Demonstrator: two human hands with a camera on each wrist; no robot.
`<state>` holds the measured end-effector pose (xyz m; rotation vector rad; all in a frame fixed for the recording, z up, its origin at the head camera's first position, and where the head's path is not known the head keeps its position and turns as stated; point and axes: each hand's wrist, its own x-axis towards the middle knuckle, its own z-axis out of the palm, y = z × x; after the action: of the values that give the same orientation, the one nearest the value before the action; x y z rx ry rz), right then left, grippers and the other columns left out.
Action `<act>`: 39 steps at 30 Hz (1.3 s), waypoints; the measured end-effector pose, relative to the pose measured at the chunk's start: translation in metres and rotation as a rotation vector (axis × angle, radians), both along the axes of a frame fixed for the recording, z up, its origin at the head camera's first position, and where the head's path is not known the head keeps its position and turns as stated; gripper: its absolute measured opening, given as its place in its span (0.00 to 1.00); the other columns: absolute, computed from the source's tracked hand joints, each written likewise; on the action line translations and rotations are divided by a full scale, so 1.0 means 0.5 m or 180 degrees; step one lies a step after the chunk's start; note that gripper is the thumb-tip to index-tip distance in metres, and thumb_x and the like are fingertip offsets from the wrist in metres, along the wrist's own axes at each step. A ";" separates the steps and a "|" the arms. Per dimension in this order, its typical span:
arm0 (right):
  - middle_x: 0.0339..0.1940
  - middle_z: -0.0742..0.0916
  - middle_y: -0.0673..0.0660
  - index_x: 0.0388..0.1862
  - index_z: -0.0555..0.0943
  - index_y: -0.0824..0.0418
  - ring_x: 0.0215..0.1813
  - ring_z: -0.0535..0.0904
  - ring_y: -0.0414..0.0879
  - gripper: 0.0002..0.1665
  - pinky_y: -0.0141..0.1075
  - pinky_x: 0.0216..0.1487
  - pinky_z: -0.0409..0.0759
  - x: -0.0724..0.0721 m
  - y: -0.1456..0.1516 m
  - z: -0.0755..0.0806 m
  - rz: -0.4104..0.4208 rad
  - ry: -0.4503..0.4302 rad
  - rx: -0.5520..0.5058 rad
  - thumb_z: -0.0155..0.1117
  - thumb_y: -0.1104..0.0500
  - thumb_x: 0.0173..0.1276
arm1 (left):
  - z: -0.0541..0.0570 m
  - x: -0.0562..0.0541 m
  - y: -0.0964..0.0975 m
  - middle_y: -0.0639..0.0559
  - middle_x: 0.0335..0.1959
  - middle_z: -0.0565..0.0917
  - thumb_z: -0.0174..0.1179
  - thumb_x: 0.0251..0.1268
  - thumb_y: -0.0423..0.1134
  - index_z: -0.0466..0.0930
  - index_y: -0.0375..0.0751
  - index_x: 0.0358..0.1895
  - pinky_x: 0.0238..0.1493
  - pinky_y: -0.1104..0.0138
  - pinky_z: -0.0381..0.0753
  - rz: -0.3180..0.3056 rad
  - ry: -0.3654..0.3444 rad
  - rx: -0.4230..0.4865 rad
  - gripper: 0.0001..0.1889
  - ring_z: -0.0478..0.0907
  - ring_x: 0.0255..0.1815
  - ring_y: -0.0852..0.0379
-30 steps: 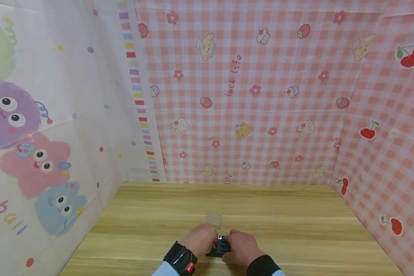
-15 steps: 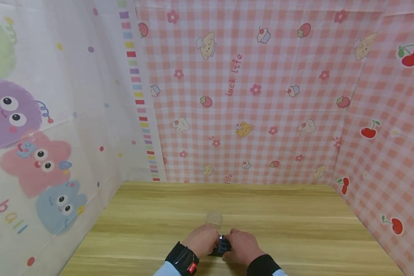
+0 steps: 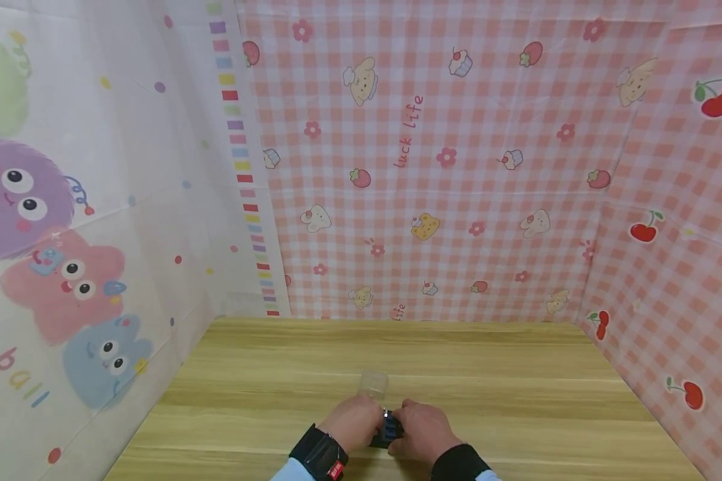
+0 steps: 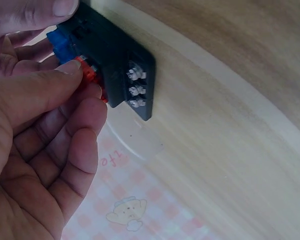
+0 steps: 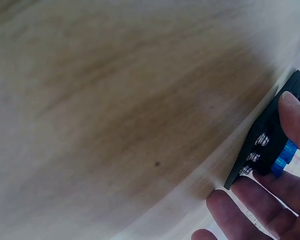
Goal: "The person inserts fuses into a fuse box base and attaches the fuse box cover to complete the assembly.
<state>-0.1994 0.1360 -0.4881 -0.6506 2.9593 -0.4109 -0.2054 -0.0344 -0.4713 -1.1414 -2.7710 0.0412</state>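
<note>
A black fuse block (image 3: 385, 435) with a row of silver screw terminals (image 4: 136, 89) along its edge lies on the table between both hands. Thumb and index finger of my left hand (image 3: 350, 423) pinch a red blade fuse (image 4: 91, 75) at the block; its lower part is hidden by the fingers and the housing. Blue blade fuses (image 5: 286, 156) sit farther along the same block. My right hand (image 3: 424, 429) grips the block from the right side, thumb on one side and fingers on the other.
A clear plastic cover (image 3: 373, 383) lies on the wooden table (image 3: 505, 374) just beyond the left hand. Patterned cloth, including pink gingham (image 3: 493, 247), hangs behind the table and at both sides.
My left hand has shifted slightly to the right over the fuse block, still pinching at it. The right hand keeps its hold in the same place.
</note>
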 end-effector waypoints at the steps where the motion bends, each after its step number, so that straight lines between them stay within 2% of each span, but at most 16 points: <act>1: 0.29 0.74 0.47 0.43 0.86 0.59 0.28 0.70 0.41 0.24 0.36 0.34 0.70 0.000 0.000 0.000 0.0004 0.0000 0.0006 0.80 0.47 0.51 | -0.001 0.000 0.000 0.64 0.17 0.77 0.73 0.48 0.31 0.85 0.51 0.22 0.27 0.73 0.68 -0.0006 -0.0015 -0.0007 0.09 0.67 0.22 0.66; 7: 0.29 0.75 0.47 0.44 0.86 0.59 0.29 0.70 0.41 0.24 0.37 0.34 0.71 0.000 -0.001 0.001 -0.0003 -0.0011 0.0007 0.80 0.48 0.51 | -0.003 -0.001 0.000 0.64 0.18 0.76 0.73 0.49 0.32 0.86 0.50 0.22 0.29 0.73 0.66 0.0033 -0.0221 0.0026 0.07 0.66 0.24 0.66; 15: 0.28 0.75 0.47 0.44 0.86 0.58 0.28 0.71 0.40 0.24 0.37 0.33 0.72 0.001 -0.003 -0.002 -0.0020 0.0070 0.0043 0.80 0.48 0.50 | -0.004 0.000 -0.002 0.64 0.22 0.78 0.74 0.50 0.34 0.86 0.49 0.25 0.33 0.73 0.71 0.0067 -0.0235 0.0027 0.06 0.69 0.27 0.68; 24: 0.28 0.75 0.47 0.44 0.86 0.59 0.28 0.71 0.40 0.25 0.37 0.33 0.73 0.003 -0.004 -0.001 -0.0012 0.0128 0.0089 0.80 0.47 0.50 | -0.002 0.001 0.002 0.63 0.20 0.77 0.74 0.49 0.33 0.86 0.48 0.23 0.30 0.73 0.69 0.0086 -0.0206 -0.0095 0.07 0.67 0.25 0.67; 32: 0.27 0.75 0.47 0.41 0.86 0.60 0.28 0.70 0.39 0.23 0.36 0.32 0.71 0.007 -0.004 0.002 0.0027 0.0127 0.0035 0.80 0.48 0.50 | 0.005 -0.001 0.005 0.62 0.19 0.74 0.72 0.54 0.35 0.85 0.48 0.22 0.28 0.72 0.67 0.0190 -0.0402 -0.0177 0.07 0.65 0.24 0.65; 36: 0.27 0.75 0.47 0.42 0.86 0.60 0.28 0.71 0.39 0.24 0.36 0.32 0.72 0.006 -0.004 0.003 0.0029 0.0128 0.0039 0.80 0.48 0.50 | 0.005 -0.003 0.004 0.61 0.19 0.74 0.72 0.55 0.34 0.84 0.47 0.22 0.28 0.72 0.67 0.0150 -0.0429 -0.0146 0.08 0.65 0.23 0.65; 39: 0.28 0.75 0.47 0.44 0.86 0.60 0.28 0.71 0.40 0.25 0.36 0.33 0.72 0.005 -0.004 0.002 0.0017 0.0120 0.0066 0.80 0.48 0.51 | 0.006 -0.003 0.005 0.62 0.18 0.74 0.71 0.54 0.33 0.84 0.47 0.21 0.26 0.72 0.67 0.0097 -0.0358 -0.0111 0.08 0.65 0.22 0.66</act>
<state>-0.1969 0.1340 -0.4872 -0.6711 2.9924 -0.3712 -0.2071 -0.0321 -0.4685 -1.1439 -2.8972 0.0297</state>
